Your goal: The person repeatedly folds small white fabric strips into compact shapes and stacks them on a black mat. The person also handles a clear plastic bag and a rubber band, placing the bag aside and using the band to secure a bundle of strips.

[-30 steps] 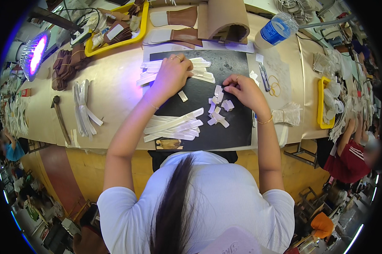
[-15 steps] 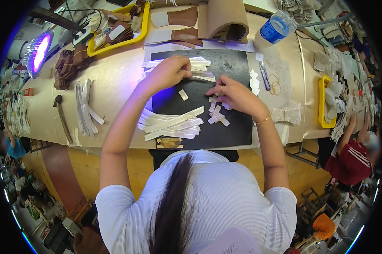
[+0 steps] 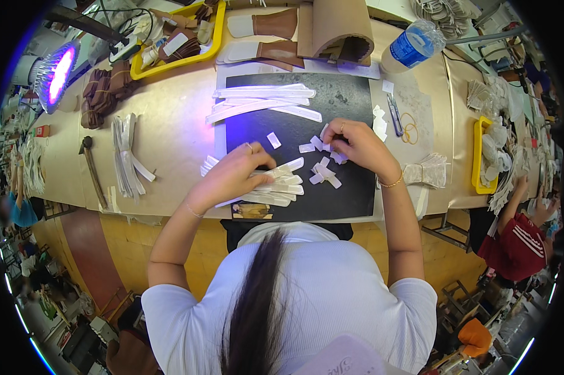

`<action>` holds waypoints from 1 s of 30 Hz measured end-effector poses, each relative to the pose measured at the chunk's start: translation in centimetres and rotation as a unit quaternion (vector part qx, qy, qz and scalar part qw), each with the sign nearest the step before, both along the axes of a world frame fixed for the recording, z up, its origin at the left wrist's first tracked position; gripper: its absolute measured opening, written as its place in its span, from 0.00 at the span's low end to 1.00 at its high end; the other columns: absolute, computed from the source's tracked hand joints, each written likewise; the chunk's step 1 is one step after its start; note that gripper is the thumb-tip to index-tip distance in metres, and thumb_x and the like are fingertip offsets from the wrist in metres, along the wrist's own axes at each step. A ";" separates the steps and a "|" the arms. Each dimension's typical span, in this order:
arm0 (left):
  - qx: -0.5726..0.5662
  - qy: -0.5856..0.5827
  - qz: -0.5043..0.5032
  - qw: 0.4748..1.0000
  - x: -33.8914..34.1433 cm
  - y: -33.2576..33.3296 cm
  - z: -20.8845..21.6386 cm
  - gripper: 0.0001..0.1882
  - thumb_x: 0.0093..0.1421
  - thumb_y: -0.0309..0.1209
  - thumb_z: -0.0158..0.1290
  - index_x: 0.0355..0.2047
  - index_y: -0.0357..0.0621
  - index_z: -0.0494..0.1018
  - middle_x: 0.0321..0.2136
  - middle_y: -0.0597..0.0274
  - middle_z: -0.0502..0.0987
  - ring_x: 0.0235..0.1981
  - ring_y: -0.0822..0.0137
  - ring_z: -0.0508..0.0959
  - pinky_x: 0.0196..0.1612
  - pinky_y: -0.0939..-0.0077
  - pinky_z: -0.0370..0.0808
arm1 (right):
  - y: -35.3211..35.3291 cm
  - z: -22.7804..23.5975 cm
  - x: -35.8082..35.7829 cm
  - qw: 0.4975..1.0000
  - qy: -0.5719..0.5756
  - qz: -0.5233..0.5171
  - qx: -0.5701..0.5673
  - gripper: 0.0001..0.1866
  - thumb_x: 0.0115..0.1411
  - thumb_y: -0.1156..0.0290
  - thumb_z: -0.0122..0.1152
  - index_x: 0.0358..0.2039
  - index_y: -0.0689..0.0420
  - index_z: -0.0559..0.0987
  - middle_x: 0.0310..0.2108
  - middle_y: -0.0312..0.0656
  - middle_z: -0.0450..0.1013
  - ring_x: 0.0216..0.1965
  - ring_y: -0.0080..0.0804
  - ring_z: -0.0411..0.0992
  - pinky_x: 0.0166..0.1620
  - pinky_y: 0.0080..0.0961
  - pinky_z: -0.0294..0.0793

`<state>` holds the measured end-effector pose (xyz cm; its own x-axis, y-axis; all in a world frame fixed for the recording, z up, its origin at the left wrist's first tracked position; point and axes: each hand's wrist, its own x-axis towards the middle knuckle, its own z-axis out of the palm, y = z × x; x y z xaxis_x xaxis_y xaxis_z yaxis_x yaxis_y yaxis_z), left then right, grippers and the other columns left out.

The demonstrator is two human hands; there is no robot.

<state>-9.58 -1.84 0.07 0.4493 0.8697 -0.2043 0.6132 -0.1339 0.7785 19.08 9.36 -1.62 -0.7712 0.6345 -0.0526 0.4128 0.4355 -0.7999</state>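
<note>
My left hand (image 3: 237, 174) is over the near pile of long white strips (image 3: 287, 187), thumb and fingers curled onto a strip at its top. Its palm hides part of the pile. My right hand (image 3: 357, 145) is pinched at a small white rectangular piece, just above a loose heap of similar small pieces (image 3: 322, 172) on the black mat (image 3: 347, 197). One single small piece (image 3: 274, 140) lies apart between the hands. Further away, a second group of long white strips (image 3: 266, 102) lies fanned across the mat's far left part.
Left of the mat are a bundle of pale strips (image 3: 124, 156), a hammer (image 3: 93, 172) and a lit lamp (image 3: 57, 76). Beyond stand a yellow tray (image 3: 214, 47), brown-and-white pieces (image 3: 263, 25) and a water bottle (image 3: 410, 47). A cutter (image 3: 395, 114) and rubber bands (image 3: 409, 128) lie right.
My left hand has moved from the far strips to the near pile, leaving the far strips uncovered. My right hand has shifted slightly right and nearer, still by the small pieces.
</note>
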 end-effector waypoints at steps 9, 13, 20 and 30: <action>0.089 -0.024 0.117 0.989 3.6 3.2 0.0 0.16 0.58 0.33 0.62 0.45 0.41 0.77 0.43 0.54 0.75 0.46 0.56 0.75 0.49 0.64 0.72 | -0.7 0.5 -0.9 0.983 0.152 -0.075 -0.070 0.06 0.58 0.81 0.63 0.36 0.61 0.83 0.34 0.38 0.76 0.35 0.25 0.74 0.39 0.21 0.74; 0.242 0.114 0.130 0.955 3.5 4.6 -2.6 0.21 0.59 0.36 0.61 0.51 0.43 0.75 0.55 0.52 0.71 0.57 0.50 0.70 0.59 0.57 0.67 | 0.9 -0.6 -1.9 0.980 0.089 -0.162 -0.067 0.06 0.60 0.76 0.63 0.38 0.60 0.84 0.32 0.36 0.77 0.32 0.23 0.75 0.37 0.20 0.74; 0.241 0.226 0.102 0.938 4.0 5.1 -4.6 0.26 0.61 0.42 0.58 0.57 0.44 0.71 0.63 0.51 0.66 0.66 0.49 0.62 0.65 0.48 0.60 | 4.8 -3.5 -6.0 0.952 0.112 -0.238 -0.160 0.13 0.59 0.73 0.64 0.44 0.62 0.80 0.28 0.40 0.80 0.27 0.22 0.78 0.32 0.20 0.76; 0.265 0.233 0.105 0.930 3.9 5.4 -4.7 0.27 0.60 0.41 0.59 0.57 0.44 0.70 0.59 0.53 0.69 0.62 0.53 0.66 0.62 0.52 0.61 | 5.7 -2.8 -8.5 0.954 0.014 -0.267 -0.135 0.12 0.56 0.73 0.66 0.41 0.62 0.80 0.25 0.40 0.79 0.24 0.24 0.79 0.30 0.21 0.76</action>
<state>-5.64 3.57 -4.64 0.2276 0.9624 0.1479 0.9237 -0.2615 0.2800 10.62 15.03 -4.40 -0.3460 0.9034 -0.2534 0.4945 -0.0540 -0.8675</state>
